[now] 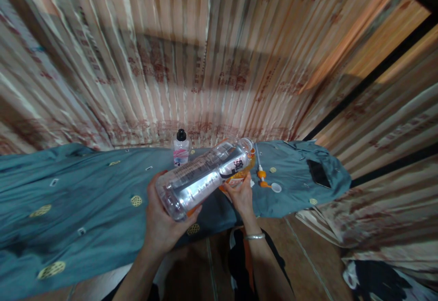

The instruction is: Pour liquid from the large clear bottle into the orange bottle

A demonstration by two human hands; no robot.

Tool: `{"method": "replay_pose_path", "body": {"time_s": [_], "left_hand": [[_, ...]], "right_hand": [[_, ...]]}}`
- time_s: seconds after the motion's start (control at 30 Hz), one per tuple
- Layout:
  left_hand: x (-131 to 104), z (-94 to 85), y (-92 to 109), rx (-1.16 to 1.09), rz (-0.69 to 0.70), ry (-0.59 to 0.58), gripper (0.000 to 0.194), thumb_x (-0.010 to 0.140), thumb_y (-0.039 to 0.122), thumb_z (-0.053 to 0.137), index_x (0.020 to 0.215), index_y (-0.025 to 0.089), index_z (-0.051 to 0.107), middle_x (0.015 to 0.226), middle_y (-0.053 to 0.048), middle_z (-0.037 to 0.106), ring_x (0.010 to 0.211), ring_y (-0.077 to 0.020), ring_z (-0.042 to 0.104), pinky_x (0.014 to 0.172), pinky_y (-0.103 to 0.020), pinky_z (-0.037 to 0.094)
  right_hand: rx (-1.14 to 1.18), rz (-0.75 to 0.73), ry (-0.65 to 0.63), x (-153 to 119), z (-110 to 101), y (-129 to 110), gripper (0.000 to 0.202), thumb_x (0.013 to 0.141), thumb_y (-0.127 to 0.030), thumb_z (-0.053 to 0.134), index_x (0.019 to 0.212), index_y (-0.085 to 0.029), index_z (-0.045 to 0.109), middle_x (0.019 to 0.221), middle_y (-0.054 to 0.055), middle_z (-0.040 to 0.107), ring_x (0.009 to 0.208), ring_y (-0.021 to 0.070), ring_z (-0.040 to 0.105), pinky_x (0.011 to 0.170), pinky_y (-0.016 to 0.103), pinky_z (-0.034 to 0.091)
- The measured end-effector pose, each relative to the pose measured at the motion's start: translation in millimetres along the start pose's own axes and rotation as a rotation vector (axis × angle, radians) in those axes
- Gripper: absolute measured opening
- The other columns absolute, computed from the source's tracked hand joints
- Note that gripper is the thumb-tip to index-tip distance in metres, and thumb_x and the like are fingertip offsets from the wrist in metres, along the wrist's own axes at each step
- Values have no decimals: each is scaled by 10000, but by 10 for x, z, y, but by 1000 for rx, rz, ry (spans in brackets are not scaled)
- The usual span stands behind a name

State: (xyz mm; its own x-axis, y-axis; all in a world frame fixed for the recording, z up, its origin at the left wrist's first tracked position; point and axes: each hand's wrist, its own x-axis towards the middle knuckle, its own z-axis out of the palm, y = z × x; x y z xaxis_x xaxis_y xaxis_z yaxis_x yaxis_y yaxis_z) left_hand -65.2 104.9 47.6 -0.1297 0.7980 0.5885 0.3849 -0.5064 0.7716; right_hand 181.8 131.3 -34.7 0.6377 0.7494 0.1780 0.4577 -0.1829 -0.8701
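Note:
My left hand point(164, 228) is wrapped round the base of a large clear plastic bottle point(201, 180) with a silver label. The bottle is tilted, its open mouth pointing to the upper right. Behind and below its neck, my right hand point(242, 196) grips an orange bottle point(250, 160), mostly hidden by the clear one. Whether the two mouths touch, I cannot tell. To the right of that hand, an orange pump top point(262, 175) with a pale tube lies on the cloth, a round white cap point(276, 187) beside it.
A small clear bottle with a black cap point(181, 148) stands upright at the back of the teal patterned cloth point(102, 191). A dark phone point(319, 173) lies at the right end. Pleated curtains point(205, 64) hang behind, and a black pole point(372, 80) slants on the right.

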Motion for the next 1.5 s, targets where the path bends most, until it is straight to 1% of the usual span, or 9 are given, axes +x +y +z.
{"method": "replay_pose_path", "body": {"time_s": [0.33, 0.63, 0.83, 0.93, 1.1, 1.17, 1.27, 1.37, 1.5], "left_hand": [[24, 57, 25, -26, -48, 11, 912, 651, 402, 956, 1434, 238, 519, 1288, -101, 704, 1095, -292, 782, 900, -419, 692], [7, 4, 50, -55, -81, -29, 856, 711, 382, 931, 1453, 274, 518, 1229, -77, 723, 1044, -282, 799, 869, -435, 714], [57, 3, -6, -63, -78, -1, 845, 676, 396, 945, 1418, 306, 550, 1292, -80, 693, 1098, -311, 798, 937, -497, 715], [87, -13, -69, -44, -58, -6, 817, 685, 403, 940, 1401, 316, 558, 1303, -80, 699, 1136, -327, 797, 979, -528, 706], [136, -55, -162, -23, -24, -18, 684, 720, 442, 922, 1308, 303, 602, 1318, -109, 699, 1266, -396, 750, 1131, -656, 618], [160, -65, -188, -32, -33, -25, 676, 724, 448, 919, 1313, 310, 618, 1304, -103, 709, 1285, -401, 739, 1158, -657, 602], [184, -63, -220, -43, -61, -53, 723, 706, 448, 933, 1350, 314, 633, 1294, -103, 728, 1301, -412, 733, 1173, -655, 594], [168, -49, -245, -38, -67, -51, 800, 696, 433, 937, 1420, 313, 620, 1408, -134, 703, 1343, -454, 711, 1204, -725, 544], [91, -47, -261, -72, -88, -45, 879, 734, 403, 907, 1535, 346, 551, 1441, -141, 705, 1280, -467, 745, 1128, -771, 590]], "right_hand": [[-27, 42, -35, 41, -7, 7, 1271, 621, -679, 883, 1623, -59, 406, 1464, 309, 710, 1316, 446, 733, 1085, 522, 583], [-47, 48, -25, 52, 30, 54, 1283, 602, -687, 906, 1614, -67, 418, 1407, 303, 746, 1260, 459, 754, 1023, 518, 597], [-3, 18, -7, 43, 57, 69, 1189, 618, -659, 905, 1588, -132, 463, 1380, 244, 773, 1246, 431, 766, 992, 497, 618], [4, 25, -17, 43, 48, 53, 1197, 607, -646, 908, 1582, -116, 461, 1381, 253, 769, 1249, 437, 765, 997, 505, 626], [31, 19, -37, 31, 18, 10, 1187, 610, -626, 909, 1568, -99, 449, 1389, 272, 761, 1274, 449, 759, 1028, 522, 624], [38, 14, -40, 24, 15, 11, 1180, 622, -648, 902, 1565, -102, 449, 1387, 275, 763, 1272, 449, 760, 1025, 524, 625], [34, 11, -40, 18, 23, 32, 1186, 632, -688, 889, 1567, -103, 455, 1374, 270, 771, 1271, 446, 761, 1020, 517, 628], [21, 9, -31, 12, 32, 55, 1201, 636, -721, 875, 1573, -97, 456, 1360, 269, 773, 1245, 443, 771, 987, 505, 638], [7, 16, -45, 0, 27, 63, 1202, 650, -724, 848, 1579, -82, 436, 1357, 286, 767, 1254, 458, 766, 1007, 533, 630]]}}
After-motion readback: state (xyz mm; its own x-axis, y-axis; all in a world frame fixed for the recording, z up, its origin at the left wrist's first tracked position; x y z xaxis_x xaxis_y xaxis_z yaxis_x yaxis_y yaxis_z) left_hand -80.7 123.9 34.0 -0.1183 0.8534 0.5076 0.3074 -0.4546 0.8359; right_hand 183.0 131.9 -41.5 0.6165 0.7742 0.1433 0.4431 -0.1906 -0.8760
